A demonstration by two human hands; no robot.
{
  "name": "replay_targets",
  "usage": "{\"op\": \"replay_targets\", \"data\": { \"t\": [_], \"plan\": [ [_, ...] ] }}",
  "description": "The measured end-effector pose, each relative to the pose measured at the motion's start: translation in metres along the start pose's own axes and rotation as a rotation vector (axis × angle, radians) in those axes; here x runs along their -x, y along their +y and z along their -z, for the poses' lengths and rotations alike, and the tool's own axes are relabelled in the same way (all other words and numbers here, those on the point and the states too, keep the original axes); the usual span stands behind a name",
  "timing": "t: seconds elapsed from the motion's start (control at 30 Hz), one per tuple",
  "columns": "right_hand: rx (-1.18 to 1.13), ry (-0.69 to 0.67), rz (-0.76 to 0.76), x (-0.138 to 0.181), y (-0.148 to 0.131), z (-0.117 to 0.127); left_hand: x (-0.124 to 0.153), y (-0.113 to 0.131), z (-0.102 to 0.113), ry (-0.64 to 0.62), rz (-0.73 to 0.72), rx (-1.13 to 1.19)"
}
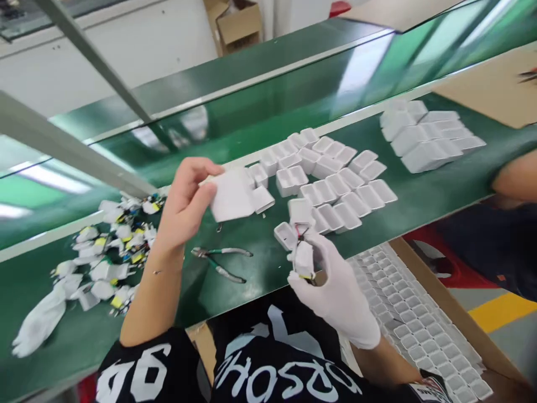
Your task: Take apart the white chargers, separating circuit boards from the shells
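Bare, my left hand [191, 196] pinches a white plastic case [232, 193] by its left edge, above the green bench. My right hand [331, 285] wears a white glove and grips a small circuit assembly [304, 258] with a white block, yellow tape and red wire. Just beyond its fingers stands an open white case [300, 211]; whether the two touch I cannot tell. Another open case [286, 236] lies beside that one. Green-handled cutters [222, 262] rest on the bench between my forearms.
Rows of open white cases [331, 190] fill the bench's middle. Circuit assemblies [109, 257] and a white glove [39, 324] lie at left. Stacked cases [428, 134] stand at right, near a person's arm [518, 176]. Below the bench edge, a carton holds many cases [419, 319].
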State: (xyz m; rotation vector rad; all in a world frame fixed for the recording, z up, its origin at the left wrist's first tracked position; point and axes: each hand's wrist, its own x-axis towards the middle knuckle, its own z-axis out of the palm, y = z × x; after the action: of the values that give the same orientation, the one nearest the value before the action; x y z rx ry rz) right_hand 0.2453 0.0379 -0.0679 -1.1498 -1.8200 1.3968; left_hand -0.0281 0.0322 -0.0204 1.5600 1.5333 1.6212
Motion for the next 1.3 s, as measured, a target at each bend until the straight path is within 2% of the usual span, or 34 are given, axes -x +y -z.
{"op": "replay_targets", "data": {
  "t": [0.1,0.2,0.27,0.37,0.43,0.53,0.6,0.63,0.73,0.8,0.87,1.0,1.07,1.2,1.3],
  "plan": [
    [0.226,-0.152,0.024,0.003,-0.006,-0.043,0.077,0.013,0.040,0.324,0.247,0.119],
    [0.444,-0.175,0.174,0.000,-0.007,-0.097,0.152,0.020,0.066,0.672,0.419,0.098],
    [0.556,-0.214,0.318,-0.002,-0.010,-0.131,0.196,0.022,0.076,0.829,0.457,0.070],
    [0.759,-0.378,0.428,-0.007,-0.019,-0.168,0.249,0.025,0.077,0.960,0.537,0.114],
    [0.899,-0.524,0.436,-0.011,-0.027,-0.179,0.274,0.026,0.070,1.012,0.613,0.185],
    [0.993,-0.680,0.426,-0.026,-0.036,-0.174,0.298,0.026,0.053,1.059,0.728,0.387],
    [0.994,-0.677,0.552,-0.040,-0.038,-0.166,0.306,0.025,0.044,1.101,0.802,0.605],
    [0.983,-0.689,0.689,-0.048,-0.037,-0.163,0.308,0.024,0.041,1.118,0.837,0.712],
    [0.937,-0.884,1.136,-0.067,-0.033,-0.165,0.311,0.022,0.039,1.131,0.899,0.874],
    [0.956,-1.042,1.253,-0.073,-0.032,-0.174,0.312,0.021,0.040,1.084,0.897,0.902],
    [1.033,-1.111,1.232,-0.075,-0.034,-0.183,0.314,0.021,0.042,0.997,0.849,0.910],
    [1.123,-1.105,1.092,-0.072,-0.040,-0.188,0.318,0.021,0.040,0.815,0.717,0.888],
    [1.035,-1.107,1.075,-0.072,-0.038,-0.187,0.321,0.019,0.037,0.761,0.683,0.905],
    [0.837,-1.197,1.104,-0.074,-0.022,-0.192,0.323,0.012,0.031,0.718,0.661,0.953],
    [0.760,-1.120,1.088,-0.070,-0.010,-0.198,0.320,0.009,0.030,0.655,0.610,1.009]
  ]
}}
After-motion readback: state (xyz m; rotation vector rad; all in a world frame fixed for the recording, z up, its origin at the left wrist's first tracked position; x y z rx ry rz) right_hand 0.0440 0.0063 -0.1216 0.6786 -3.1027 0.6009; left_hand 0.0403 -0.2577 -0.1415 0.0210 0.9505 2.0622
